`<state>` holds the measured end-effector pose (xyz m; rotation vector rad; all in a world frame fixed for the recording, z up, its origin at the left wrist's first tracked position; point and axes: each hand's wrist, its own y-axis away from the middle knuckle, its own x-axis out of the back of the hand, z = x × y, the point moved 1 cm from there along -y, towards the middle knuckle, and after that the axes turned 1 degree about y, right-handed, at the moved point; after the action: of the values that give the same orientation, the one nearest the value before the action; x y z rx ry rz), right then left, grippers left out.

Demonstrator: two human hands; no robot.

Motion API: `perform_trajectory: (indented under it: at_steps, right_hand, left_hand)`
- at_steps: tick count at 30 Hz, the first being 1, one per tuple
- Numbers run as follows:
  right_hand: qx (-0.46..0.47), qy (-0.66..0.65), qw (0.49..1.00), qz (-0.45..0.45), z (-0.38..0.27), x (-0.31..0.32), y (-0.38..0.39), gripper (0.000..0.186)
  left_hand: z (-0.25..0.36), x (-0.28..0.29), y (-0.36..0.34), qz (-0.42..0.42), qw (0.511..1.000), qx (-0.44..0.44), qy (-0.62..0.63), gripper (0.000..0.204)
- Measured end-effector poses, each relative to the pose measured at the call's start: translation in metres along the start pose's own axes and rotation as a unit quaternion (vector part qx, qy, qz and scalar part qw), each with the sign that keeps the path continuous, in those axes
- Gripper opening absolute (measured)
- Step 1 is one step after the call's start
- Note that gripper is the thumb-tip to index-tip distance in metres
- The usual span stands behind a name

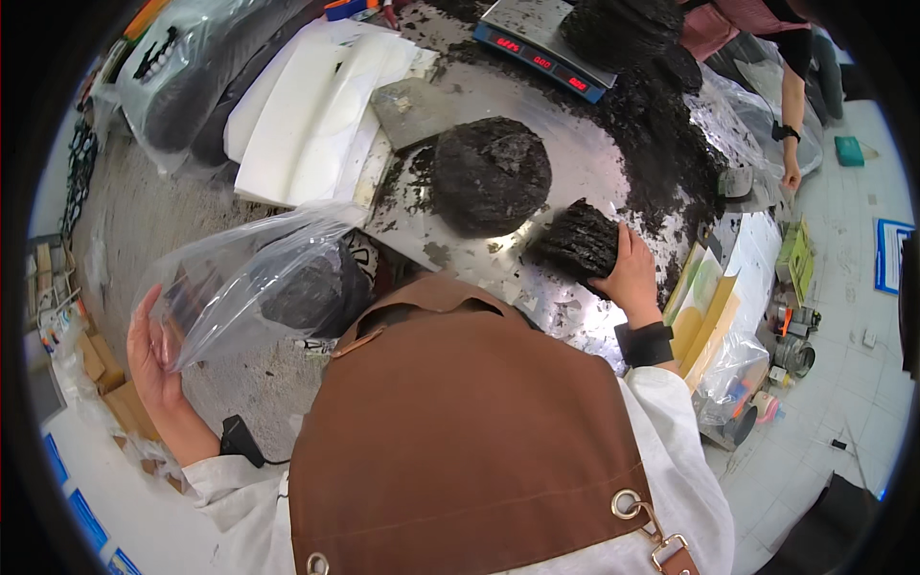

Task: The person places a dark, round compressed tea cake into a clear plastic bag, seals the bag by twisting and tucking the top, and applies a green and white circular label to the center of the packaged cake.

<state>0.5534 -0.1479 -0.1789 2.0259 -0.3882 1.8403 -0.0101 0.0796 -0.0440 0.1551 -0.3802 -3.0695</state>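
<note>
My left hand is at the left with its fingers closed on the edge of a clear plastic bag, holding its mouth stretched out. Inside the bag sits a dark rounded lump, close to the front edge of the metal tabletop. My right hand grips the right end of a black, flaky block over the metal surface. A bigger round black cake of similar crumbly stuff lies just beyond, left of that block. Neither hand touches it.
A blue digital scale stands at the back with a dark mass on it. Black crumbs cover the table's right side. White sheets lie at the left. Folded card borders the right edge. Another person's arm reaches in.
</note>
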Motion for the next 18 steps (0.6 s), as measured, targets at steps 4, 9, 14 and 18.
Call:
perform_trajectory:
  at_steps: [4, 9, 14, 18]
  right_hand:
    - [0.025, -0.03, 0.999, -0.013, 0.02, -0.003, -0.017, 0.087]
    - [-0.068, -0.115, 0.989, 0.064, 0.058, 0.065, -0.007, 0.086]
    - [-0.007, -0.792, 0.594, 0.14, -0.002, 0.138, -0.015, 0.056]
    - [0.184, -0.921, 0.298, -0.169, -0.194, 0.128, -0.075, 0.053]
  left_hand:
    - [0.007, -0.007, 0.007, 0.023, 0.996, 0.008, -0.086, 0.031]
    - [0.002, -0.002, -0.007, -0.075, 0.987, 0.056, 0.127, 0.033]
    - [-0.003, -0.021, -0.011, -0.115, 0.935, 0.087, 0.325, 0.038]
    - [-0.003, -0.025, -0.015, -0.122, 0.914, 0.046, 0.385, 0.041]
